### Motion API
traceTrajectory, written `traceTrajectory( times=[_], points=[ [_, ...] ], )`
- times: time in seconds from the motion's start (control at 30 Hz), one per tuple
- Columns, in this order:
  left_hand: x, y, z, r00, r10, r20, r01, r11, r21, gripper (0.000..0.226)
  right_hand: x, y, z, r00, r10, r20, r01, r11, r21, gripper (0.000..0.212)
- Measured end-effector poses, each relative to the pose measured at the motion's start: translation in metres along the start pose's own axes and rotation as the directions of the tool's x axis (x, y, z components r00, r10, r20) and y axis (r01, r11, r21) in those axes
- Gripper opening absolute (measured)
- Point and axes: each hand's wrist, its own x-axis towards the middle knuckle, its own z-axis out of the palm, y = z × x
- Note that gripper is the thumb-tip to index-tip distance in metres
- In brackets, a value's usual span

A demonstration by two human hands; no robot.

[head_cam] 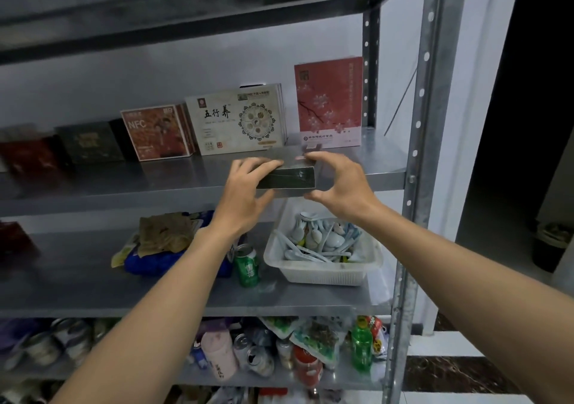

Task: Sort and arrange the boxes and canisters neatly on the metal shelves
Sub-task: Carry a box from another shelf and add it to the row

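A dark green box (285, 177), a red box (329, 102) with pale blossoms, a cream box (236, 122) with a mandala, a green can (247, 265).

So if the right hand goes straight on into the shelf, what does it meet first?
Probably the pink blossom box standing at the back, and the dark box the right hand grips would touch it first. Bare shelf lies between; depth is unclear.

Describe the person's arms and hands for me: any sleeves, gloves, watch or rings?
The left hand and the right hand are bare, with no gloves, and no rings show on the fingers. The left forearm and the right forearm are uncovered to the picture's edge: no sleeve, watch or wristband in view.
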Motion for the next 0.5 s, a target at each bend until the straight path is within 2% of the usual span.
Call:
traceTrajectory(
  times=[0.13, 0.23, 0.3, 0.43, 0.5],
  points=[
    [-0.008, 0.001, -0.037, 0.998, 0.041, 0.056, -0.035, 0.994, -0.099, 0.056, 0.000, -0.011, 0.001, 0.998, -0.063, -0.030, 0.064, 0.997, 0.039, 0.070],
    [-0.012, 0.005, -0.068, 0.991, 0.080, 0.106, -0.063, 0.986, -0.153, 0.059, 0.001, -0.023, 0.003, 0.984, -0.164, -0.063, 0.167, 0.985, 0.045, 0.061],
    [-0.016, 0.006, -0.084, 0.987, 0.094, 0.133, -0.071, 0.982, -0.172, 0.058, 0.000, -0.033, 0.006, 0.982, -0.183, -0.054, 0.186, 0.980, 0.074, 0.053],
    [-0.031, -0.001, -0.107, 0.983, 0.085, 0.165, -0.051, 0.979, -0.199, 0.057, -0.011, -0.054, 0.015, 0.973, -0.215, -0.078, 0.219, 0.975, 0.039, 0.048],
    [-0.042, -0.004, -0.115, 0.990, 0.044, 0.133, -0.012, 0.973, -0.232, 0.054, -0.019, -0.065, 0.017, 0.971, -0.222, -0.090, 0.223, 0.975, 0.004, 0.049]
  ],
)
